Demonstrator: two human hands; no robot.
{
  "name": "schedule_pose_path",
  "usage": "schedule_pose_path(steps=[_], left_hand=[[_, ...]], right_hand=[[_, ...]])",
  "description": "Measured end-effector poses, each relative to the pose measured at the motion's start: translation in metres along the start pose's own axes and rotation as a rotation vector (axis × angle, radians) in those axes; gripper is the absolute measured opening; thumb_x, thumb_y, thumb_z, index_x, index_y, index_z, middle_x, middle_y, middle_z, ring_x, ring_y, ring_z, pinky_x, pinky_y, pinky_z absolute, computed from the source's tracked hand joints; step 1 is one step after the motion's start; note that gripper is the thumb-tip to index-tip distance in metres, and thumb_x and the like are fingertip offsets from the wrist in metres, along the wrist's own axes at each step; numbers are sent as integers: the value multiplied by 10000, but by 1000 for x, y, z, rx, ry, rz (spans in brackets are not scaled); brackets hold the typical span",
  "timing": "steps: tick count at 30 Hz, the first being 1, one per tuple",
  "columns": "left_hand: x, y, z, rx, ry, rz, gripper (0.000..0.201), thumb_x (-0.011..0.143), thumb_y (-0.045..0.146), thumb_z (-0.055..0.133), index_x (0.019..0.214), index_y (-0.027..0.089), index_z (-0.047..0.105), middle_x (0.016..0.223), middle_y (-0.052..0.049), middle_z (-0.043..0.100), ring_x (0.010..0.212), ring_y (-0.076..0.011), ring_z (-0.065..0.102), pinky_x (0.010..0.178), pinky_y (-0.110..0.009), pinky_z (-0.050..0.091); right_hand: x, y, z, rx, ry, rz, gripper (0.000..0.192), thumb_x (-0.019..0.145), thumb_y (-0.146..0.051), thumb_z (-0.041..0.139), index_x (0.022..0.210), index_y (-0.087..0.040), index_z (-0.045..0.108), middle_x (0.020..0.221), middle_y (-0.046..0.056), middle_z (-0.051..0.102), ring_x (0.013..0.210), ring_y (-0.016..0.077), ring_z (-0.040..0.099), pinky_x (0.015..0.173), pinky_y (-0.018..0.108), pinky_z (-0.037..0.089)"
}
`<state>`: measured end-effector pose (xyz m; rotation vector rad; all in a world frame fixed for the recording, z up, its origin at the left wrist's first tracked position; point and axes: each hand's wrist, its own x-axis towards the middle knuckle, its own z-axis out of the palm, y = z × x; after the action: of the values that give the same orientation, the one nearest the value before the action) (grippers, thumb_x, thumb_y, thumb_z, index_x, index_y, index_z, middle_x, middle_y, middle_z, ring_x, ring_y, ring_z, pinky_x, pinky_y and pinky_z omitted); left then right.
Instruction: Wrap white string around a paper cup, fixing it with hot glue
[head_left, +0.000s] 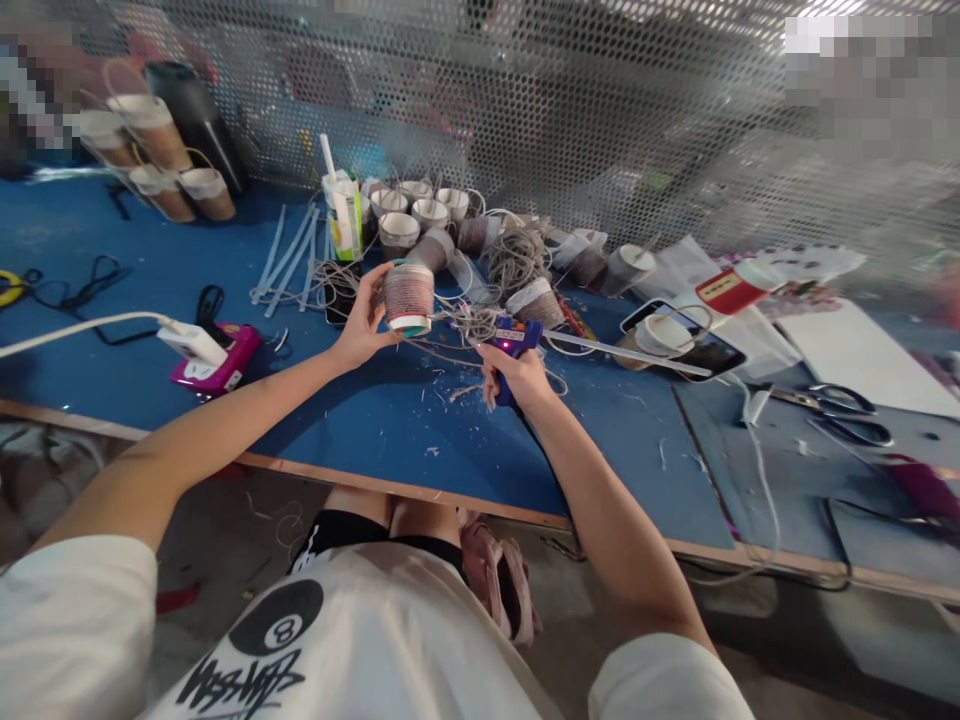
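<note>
My left hand (pixel 361 325) grips a paper cup wrapped in twine (pixel 409 297), held upside down above the blue table (pixel 390 420). My right hand (pixel 517 378) clasps a blue hot glue gun (pixel 510 340) with a small red light on it; its nozzle points left toward the cup's lower rim. A strand of twine (pixel 465 325) trails from the cup to a loose tangle between the hands. A long clear glue stick (pixel 630 352) pokes out behind the gun to the right.
Several wrapped and plain cups (pixel 416 215) cluster behind, more lie stacked at far left (pixel 161 165). A juice carton with a straw (pixel 343 215), glue sticks (pixel 289 260), a pink device with a white plug (pixel 214 358), a phone (pixel 682 338), scissors (pixel 840 412) and a mesh wall (pixel 600 110) surround the work.
</note>
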<state>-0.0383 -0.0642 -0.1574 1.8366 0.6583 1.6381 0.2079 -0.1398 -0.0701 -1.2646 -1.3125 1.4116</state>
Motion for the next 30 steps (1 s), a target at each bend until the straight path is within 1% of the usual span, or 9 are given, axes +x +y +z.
schedule_pose_path(steps=[2,6,9,13,16,20,23,27,30], left_hand=[[0,-3,0,-8,24,-13,1029,557,672,869,1403,392,355,1450,-82,444,1352,-307,504,1065,-435,511],[-1,-8,0,-9,47,-26,1074,520,691,874,1392,382,328,1359,-83,504,1257,-290,572,1009,-433,529],[-1,-10,2,-31,67,-8,1046,514,694,873,1360,388,340,1312,-63,521,1212,-261,588,980,-411,530],[-1,-12,4,-40,89,14,982,508,683,879,1295,396,368,1267,-36,518,1171,-228,594,939,-371,529],[-1,-13,4,-56,94,6,944,517,694,869,1268,385,388,1245,-33,514,1146,-219,607,918,-354,535],[-1,-12,3,-96,72,37,913,530,613,906,1265,398,409,1253,-13,513,1145,-200,611,930,-329,531],[-1,-8,3,-85,55,31,917,548,606,902,1291,400,406,1292,-21,509,1178,-205,604,948,-324,533],[1,-3,3,-60,44,13,977,553,626,890,1360,397,389,1311,-43,512,1201,-220,594,982,-346,533],[1,-3,3,-59,32,15,962,553,641,883,1351,400,404,1335,-41,505,1224,-229,583,1006,-367,526]], right_hand=[[1,1,-1,-6,-4,-3,506,576,-559,843,468,-226,478,354,-32,447,303,104,443,287,249,383],[2,3,-3,-22,-3,-13,492,603,-554,821,470,-227,478,348,-28,444,313,112,453,298,251,388],[2,4,-4,-20,-20,-27,496,643,-545,803,452,-228,473,346,-20,443,318,115,461,302,251,391],[1,4,-4,-26,-32,-39,521,644,-565,812,443,-232,464,343,-21,436,311,113,456,303,254,394],[2,4,-4,-31,-53,-68,498,664,-547,806,459,-222,489,367,-13,474,317,103,459,308,242,395],[0,2,-3,0,-109,-101,382,682,-485,790,537,-195,589,479,18,615,319,89,451,302,240,411],[-2,1,-2,15,-124,-99,321,703,-460,766,599,-193,622,548,28,672,326,83,444,318,243,444],[0,3,-2,-13,-96,-67,354,674,-492,770,568,-204,594,507,22,648,323,88,450,308,237,436],[4,4,-2,-43,-63,-45,415,626,-535,782,521,-201,559,441,13,596,313,93,459,290,221,405]])
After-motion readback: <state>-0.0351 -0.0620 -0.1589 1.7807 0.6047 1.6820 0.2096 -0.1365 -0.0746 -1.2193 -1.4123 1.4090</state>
